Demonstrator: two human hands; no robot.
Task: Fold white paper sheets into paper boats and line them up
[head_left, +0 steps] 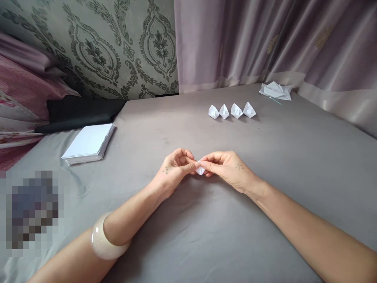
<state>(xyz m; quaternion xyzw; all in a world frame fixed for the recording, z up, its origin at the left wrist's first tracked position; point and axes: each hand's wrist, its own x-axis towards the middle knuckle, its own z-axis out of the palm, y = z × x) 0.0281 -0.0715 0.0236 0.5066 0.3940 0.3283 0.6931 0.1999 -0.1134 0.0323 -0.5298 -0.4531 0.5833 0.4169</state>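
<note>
A small folded white paper piece (200, 169) is pinched between both hands just above the grey sheet (188, 236). My left hand (173, 169) grips its left side with thumb and fingers closed. From the right, my right hand (228, 168) pinches the other side. A pale bangle (103, 241) sits on my left forearm. Farther back, several finished folded paper shapes (231, 111) stand in a row.
A stack of white paper sheets (89, 143) lies at the left. A heap of paper scraps (276, 91) rests at the back right near the curtain (265, 39). A black cloth (82, 112) and pink bedding (20, 94) lie at the far left.
</note>
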